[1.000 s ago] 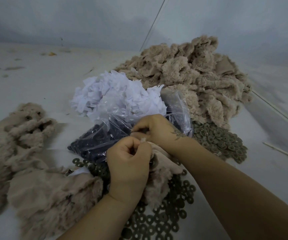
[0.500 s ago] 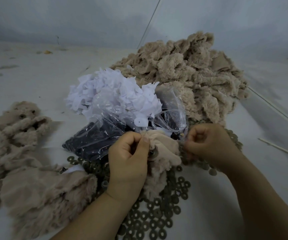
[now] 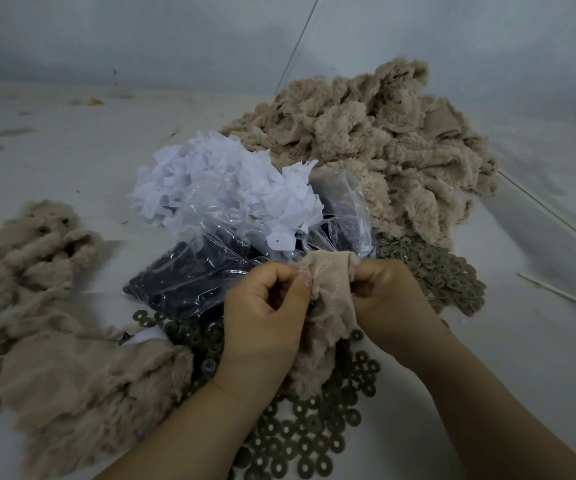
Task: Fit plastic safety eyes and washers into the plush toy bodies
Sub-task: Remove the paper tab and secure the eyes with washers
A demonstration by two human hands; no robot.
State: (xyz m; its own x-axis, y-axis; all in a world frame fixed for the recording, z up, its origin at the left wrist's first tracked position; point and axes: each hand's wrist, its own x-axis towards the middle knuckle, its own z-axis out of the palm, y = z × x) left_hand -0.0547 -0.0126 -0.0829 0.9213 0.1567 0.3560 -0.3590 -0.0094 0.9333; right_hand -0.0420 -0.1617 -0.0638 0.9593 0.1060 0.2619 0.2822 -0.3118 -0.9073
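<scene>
From the head camera, the left hand (image 3: 262, 313) and the right hand (image 3: 388, 299) both pinch the plush toy body (image 3: 328, 299), turned lining-side out, just above the loose washers (image 3: 300, 441) on the tabletop (image 3: 72, 174). Each grip is clamped on the fabric, fingers curled. A dark round piece shows between the hands, probably an eye post with a washer; I cannot tell whether it is seated. To do this well, keep the fabric taut, hold the washer square to the post, and push until it locks. The bag of black safety eyes (image 3: 189, 282) lies just behind.
</scene>
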